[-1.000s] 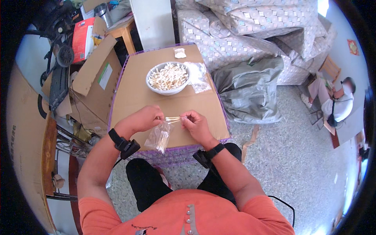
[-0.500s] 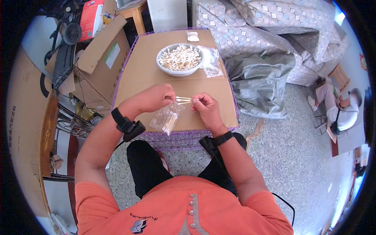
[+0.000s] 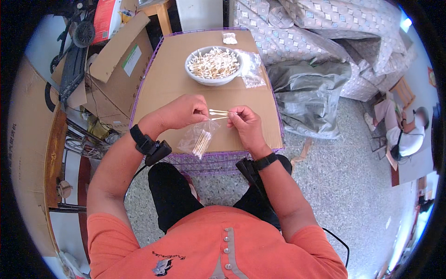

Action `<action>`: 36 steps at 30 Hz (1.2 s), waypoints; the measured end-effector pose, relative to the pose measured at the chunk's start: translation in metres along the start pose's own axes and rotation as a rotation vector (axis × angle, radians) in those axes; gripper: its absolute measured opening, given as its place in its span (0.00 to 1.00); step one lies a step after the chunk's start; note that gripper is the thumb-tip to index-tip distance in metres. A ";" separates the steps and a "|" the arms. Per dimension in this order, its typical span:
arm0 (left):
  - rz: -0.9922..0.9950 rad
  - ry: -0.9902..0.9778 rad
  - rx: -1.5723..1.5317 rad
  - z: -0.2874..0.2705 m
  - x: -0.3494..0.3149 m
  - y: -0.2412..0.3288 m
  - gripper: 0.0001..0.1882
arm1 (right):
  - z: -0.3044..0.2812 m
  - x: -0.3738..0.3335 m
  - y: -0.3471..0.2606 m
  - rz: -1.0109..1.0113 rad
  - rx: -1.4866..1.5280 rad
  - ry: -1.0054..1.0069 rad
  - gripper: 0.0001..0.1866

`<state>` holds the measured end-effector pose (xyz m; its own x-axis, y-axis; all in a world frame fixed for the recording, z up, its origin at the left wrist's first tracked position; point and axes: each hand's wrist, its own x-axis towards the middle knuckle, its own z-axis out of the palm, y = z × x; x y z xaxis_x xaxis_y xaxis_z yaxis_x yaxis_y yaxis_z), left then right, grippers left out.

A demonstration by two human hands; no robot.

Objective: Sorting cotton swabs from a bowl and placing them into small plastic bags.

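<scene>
My left hand (image 3: 195,109) is closed, pinching the top of a small clear plastic bag (image 3: 186,141). Several cotton swabs (image 3: 202,143) lie side by side inside the bag, which hangs over the near part of the cardboard tabletop. Between the thumb and fingers of my right hand (image 3: 245,122) are a few loose cotton swabs (image 3: 219,113). Their white tips point left, close to my left fingers and the bag's top. Farther back stands a grey-white bowl (image 3: 214,82) heaped with cotton swabs (image 3: 216,64).
Clear plastic bags (image 3: 253,69) lie right of the bowl, and a small filled packet (image 3: 229,38) sits behind it. Purple wire mesh (image 3: 209,168) edges the cardboard tabletop (image 3: 162,79). A grey sack (image 3: 309,100) is at the right; a person (image 3: 409,135) sits farther off.
The swabs in my right hand are fanned slightly wider apart at their tips. Both hands stay in nearly the same place, and the whole view has shifted a little.
</scene>
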<state>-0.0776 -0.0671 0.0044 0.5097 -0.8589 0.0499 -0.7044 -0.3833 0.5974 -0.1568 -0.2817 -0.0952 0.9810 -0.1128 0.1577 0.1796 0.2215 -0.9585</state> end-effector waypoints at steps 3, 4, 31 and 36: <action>0.002 0.008 -0.046 0.001 -0.001 -0.001 0.06 | 0.000 0.001 0.001 0.001 0.005 -0.013 0.03; 0.001 0.018 -0.063 0.000 -0.001 -0.002 0.06 | 0.000 0.002 0.003 -0.014 0.014 -0.014 0.03; -0.253 -0.004 -0.652 0.007 -0.002 -0.009 0.07 | 0.000 -0.001 0.004 -0.051 -0.039 -0.081 0.03; -0.264 -0.027 -0.688 0.007 -0.004 -0.006 0.07 | 0.001 -0.003 0.000 -0.033 -0.069 -0.059 0.03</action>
<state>-0.0787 -0.0632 -0.0049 0.6010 -0.7789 -0.1790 -0.0862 -0.2858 0.9544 -0.1593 -0.2808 -0.0951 0.9776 -0.0616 0.2014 0.2085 0.1512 -0.9663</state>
